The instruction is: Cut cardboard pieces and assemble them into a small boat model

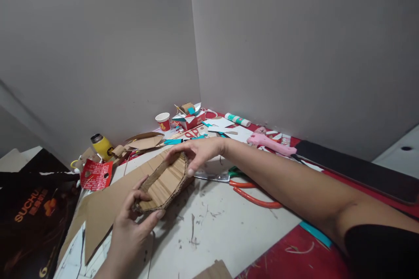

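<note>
A small boat-shaped cardboard tray (166,183) with raised walls and pointed ends is held above the white work surface. My left hand (134,216) grips its near left end, thumb outside and fingers over the rim. At the far end my right hand (199,152) pinches the wall, with some fingers hidden behind it. Scissors with orange handles (257,198) lie under my right forearm. Beneath the tray is a large flat piece of cardboard (108,200).
Toward the back stand a yellow bottle (103,148), a red paper cup (163,123) and a red-and-white paper boat (191,117). A pink glue gun (271,143) and a long black slab (356,172) lie to the right. A dark bag (36,226) is at left.
</note>
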Available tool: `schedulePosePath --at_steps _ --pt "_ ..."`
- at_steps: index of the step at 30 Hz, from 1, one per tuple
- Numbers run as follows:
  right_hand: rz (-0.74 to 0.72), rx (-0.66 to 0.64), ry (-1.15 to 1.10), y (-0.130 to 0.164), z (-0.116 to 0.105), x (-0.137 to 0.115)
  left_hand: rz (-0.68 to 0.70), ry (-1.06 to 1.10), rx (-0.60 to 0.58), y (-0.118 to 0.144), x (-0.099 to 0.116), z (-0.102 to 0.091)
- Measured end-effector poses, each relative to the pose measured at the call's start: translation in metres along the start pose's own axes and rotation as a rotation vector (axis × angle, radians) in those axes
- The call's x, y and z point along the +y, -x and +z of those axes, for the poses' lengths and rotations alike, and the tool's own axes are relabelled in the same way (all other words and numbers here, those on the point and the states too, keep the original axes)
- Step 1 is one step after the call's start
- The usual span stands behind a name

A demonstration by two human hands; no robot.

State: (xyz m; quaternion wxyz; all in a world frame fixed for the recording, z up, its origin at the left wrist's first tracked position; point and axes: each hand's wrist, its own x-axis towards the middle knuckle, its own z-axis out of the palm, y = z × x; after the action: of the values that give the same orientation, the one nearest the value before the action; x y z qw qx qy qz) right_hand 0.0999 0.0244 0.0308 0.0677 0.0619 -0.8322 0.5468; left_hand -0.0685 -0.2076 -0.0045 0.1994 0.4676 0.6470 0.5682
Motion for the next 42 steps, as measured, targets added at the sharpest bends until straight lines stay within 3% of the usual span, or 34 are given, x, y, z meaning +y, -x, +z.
schedulePosePath --at_steps 4,9,12,20,26,29,32,42 --pt "0.099 0.104 -0.03 -0.002 0.002 0.002 0.124 -0.129 -0.056 0.0 -0.016 -0.004" --pt "0.243 0.17 0.279 -0.008 0.011 -0.002 0.225 -0.291 -0.167 -0.003 -0.028 -0.01" --pt "0.289 0.167 0.339 -0.01 0.015 -0.002 0.246 -0.327 -0.186 -0.002 -0.028 -0.009" --pt "0.327 0.236 0.343 -0.009 0.011 0.001 0.09 -0.135 -0.173 0.0 -0.024 -0.001" --pt "0.369 0.304 0.345 -0.008 0.005 -0.001 0.009 0.097 0.038 -0.003 -0.006 0.002" --pt "0.373 0.31 0.351 -0.009 0.009 -0.004 -0.139 0.116 0.079 -0.007 0.001 0.0" --pt "0.359 0.289 0.356 -0.011 0.02 -0.011 -0.299 0.064 -0.017 -0.01 0.002 -0.004" --pt "0.255 0.284 0.481 -0.017 0.058 -0.028 -0.489 0.142 -0.419 -0.016 0.004 -0.017"
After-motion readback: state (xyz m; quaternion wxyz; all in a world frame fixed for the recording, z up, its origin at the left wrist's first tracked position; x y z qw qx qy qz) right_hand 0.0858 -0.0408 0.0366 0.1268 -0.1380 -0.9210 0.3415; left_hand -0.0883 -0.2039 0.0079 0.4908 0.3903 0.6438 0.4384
